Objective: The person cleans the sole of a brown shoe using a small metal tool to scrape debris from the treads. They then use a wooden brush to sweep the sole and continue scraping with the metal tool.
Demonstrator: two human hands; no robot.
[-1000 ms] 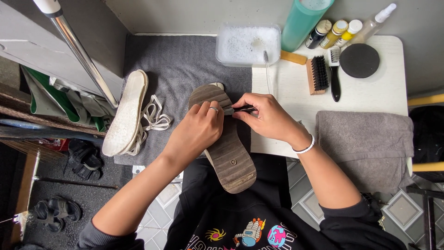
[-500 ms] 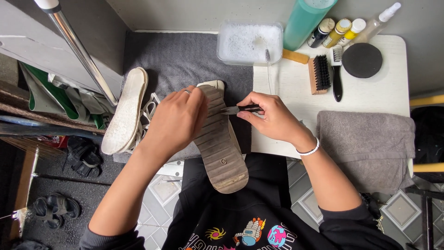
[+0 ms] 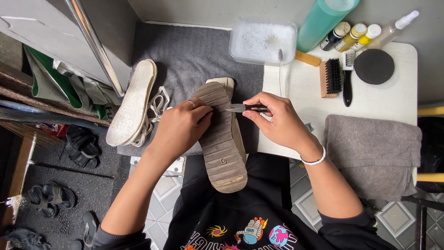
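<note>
left hand (image 3: 179,127) grips the ridged rubber shoe (image 3: 223,139); right hand (image 3: 277,121), at 3 o'clock, pinches thin metal pliers (image 3: 244,109) against its edge.

A soapy tub (image 3: 262,41), brushes (image 3: 331,77) and a grey towel (image 3: 374,148) lie nearby.

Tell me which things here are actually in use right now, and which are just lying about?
In use:
left hand steadying the upturned brown shoe
right hand holding a small pointed tool to the sole's edge

Lying about:
other shoe
tub of soapy water
wooden brush
folded grey towel
bottles
</note>
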